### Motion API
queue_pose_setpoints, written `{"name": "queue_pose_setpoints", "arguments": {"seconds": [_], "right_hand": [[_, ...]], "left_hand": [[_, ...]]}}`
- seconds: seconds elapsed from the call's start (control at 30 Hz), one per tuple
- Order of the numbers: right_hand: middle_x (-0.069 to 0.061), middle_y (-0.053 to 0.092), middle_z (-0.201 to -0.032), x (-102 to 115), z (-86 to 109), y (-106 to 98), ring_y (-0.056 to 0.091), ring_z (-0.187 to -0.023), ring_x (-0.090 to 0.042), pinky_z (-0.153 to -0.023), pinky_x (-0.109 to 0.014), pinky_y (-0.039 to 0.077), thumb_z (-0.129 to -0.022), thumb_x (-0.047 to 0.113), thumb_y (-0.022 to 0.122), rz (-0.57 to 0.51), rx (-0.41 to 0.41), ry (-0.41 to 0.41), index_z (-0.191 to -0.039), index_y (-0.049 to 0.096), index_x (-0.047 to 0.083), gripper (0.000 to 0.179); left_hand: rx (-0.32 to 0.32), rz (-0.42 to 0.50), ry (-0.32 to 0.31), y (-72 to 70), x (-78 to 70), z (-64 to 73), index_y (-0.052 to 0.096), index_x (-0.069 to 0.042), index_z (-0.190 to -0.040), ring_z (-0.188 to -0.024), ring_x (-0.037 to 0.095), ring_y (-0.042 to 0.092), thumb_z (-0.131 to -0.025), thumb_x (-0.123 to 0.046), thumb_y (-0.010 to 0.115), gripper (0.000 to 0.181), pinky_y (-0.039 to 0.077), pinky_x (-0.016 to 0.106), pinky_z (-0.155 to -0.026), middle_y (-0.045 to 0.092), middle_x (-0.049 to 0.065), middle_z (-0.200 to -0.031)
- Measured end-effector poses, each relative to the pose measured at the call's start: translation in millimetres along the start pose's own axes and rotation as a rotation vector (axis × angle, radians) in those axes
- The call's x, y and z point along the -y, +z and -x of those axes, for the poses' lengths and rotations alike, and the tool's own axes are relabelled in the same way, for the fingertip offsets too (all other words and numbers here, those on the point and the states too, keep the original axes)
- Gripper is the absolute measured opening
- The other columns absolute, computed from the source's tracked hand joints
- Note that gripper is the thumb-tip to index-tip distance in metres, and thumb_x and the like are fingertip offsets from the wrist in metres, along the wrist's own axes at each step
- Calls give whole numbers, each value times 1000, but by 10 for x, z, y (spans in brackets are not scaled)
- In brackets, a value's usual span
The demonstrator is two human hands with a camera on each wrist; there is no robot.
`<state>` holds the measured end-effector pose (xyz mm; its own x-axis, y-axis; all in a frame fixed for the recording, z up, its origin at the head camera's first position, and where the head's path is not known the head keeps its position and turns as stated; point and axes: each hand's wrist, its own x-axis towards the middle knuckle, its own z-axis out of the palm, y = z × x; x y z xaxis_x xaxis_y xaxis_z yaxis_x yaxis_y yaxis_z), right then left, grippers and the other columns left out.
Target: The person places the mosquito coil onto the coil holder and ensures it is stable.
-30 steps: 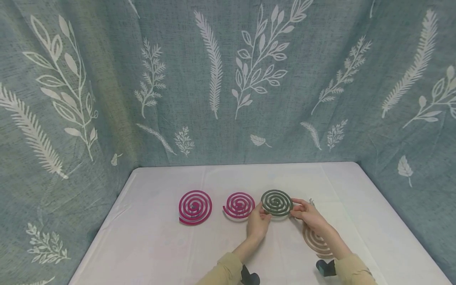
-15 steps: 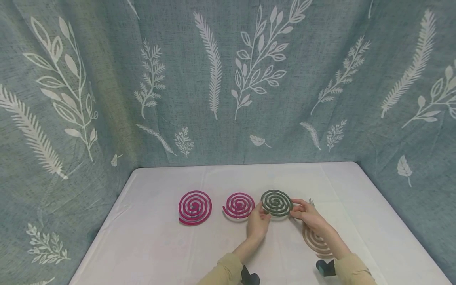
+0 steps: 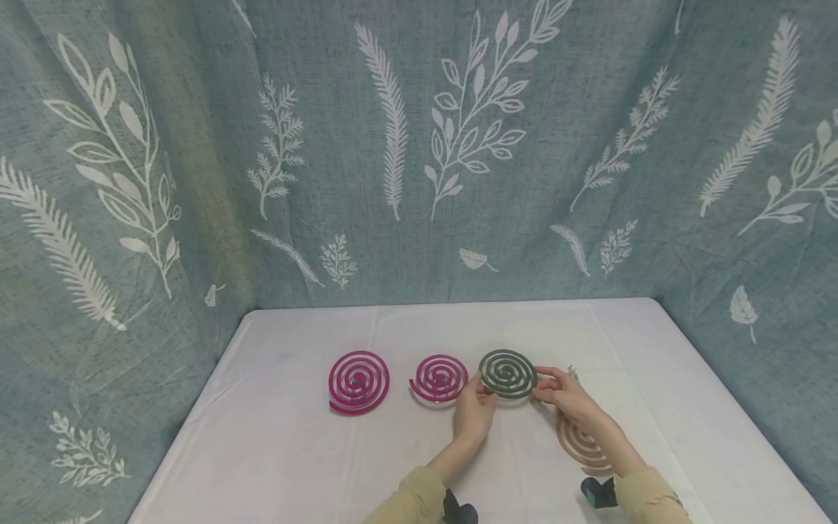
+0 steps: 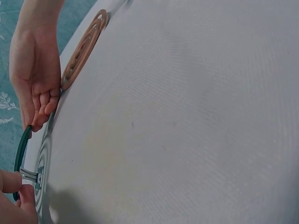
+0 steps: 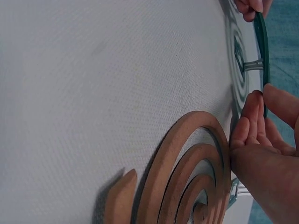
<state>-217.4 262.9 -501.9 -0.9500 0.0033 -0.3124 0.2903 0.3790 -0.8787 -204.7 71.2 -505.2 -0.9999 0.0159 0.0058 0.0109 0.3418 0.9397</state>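
From the head view, I see my left hand (image 3: 476, 413) pinching the near-left edge of the green coil (image 3: 508, 372) and my right hand (image 3: 567, 397) pinching its right edge, over the tabletop (image 3: 294, 451), right of the two pink coils (image 3: 358, 380). A brown coil (image 3: 579, 444) lies under my right wrist.

In the left wrist view, my left fingertips (image 4: 18, 191) pinch the green coil's rim beside its metal stand (image 4: 32, 176).

In the right wrist view, my right fingers (image 5: 252, 116) curl on the rim, raised off the tabletop, just beyond the brown coil.
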Motion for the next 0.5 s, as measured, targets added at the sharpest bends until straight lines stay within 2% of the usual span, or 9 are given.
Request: {"name": "queue_pose_setpoints", "arguments": {"seconds": [0.5], "right_hand": [[0, 60, -93, -9, -2, 5, 53, -90, -14, -80, -25, 42, -90, 14, 62, -11, 10, -10, -142, 36, 3, 60]], "left_hand": [[-4, -7, -8, 7, 23, 0, 46, 7, -134, -81, 11, 60, -85, -2, 64, 53, 53, 24, -72, 60, 8, -95]]}}
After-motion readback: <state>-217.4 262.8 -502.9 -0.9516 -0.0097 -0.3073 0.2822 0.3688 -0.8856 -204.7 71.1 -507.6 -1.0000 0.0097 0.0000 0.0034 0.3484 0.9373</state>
